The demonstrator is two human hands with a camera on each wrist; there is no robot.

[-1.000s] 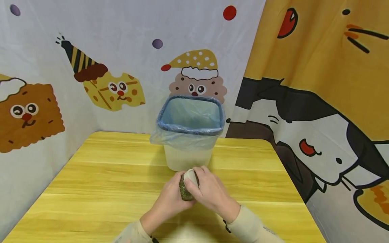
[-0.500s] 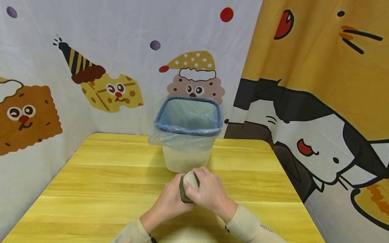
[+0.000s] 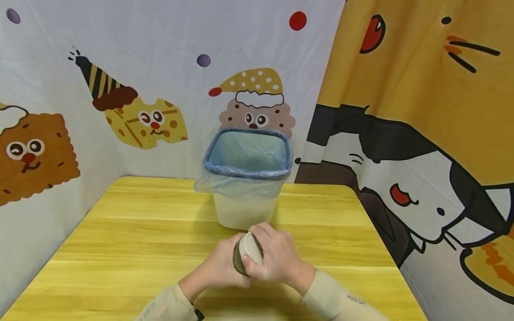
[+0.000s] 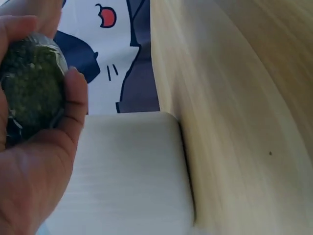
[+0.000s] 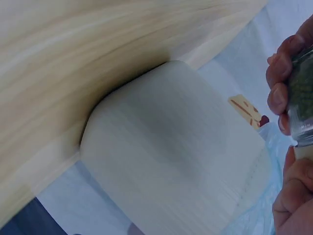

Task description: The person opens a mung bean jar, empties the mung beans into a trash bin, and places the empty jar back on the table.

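My left hand [image 3: 222, 264] grips a small clear jar [image 3: 238, 262] filled with green flakes, possibly dried herbs. Its cream lid [image 3: 250, 247] faces up and away from the tabletop, and my right hand [image 3: 279, 253] holds that lid between thumb and curled fingers. In the left wrist view, fingers wrap round the green-filled jar [image 4: 34, 88]. At the right edge of the right wrist view, the jar [image 5: 302, 90] and a sliver of its lid [image 5: 304, 152] show, cut off by the frame. Both hands are raised in front of the bin.
A whitish bin [image 3: 245, 209] stands just beyond my hands, lined with a thin bluish plastic bag [image 3: 233, 187] folded over its blue rim. It rests on a yellow wood-grain table [image 3: 132, 245]. Cartoon-printed cloth hangs behind and to the right.
The jar has tilted, and more of the cream lid's top shows. Both hands have dropped slightly, with the right hand turned a little on the lid. The head view has shifted slightly.
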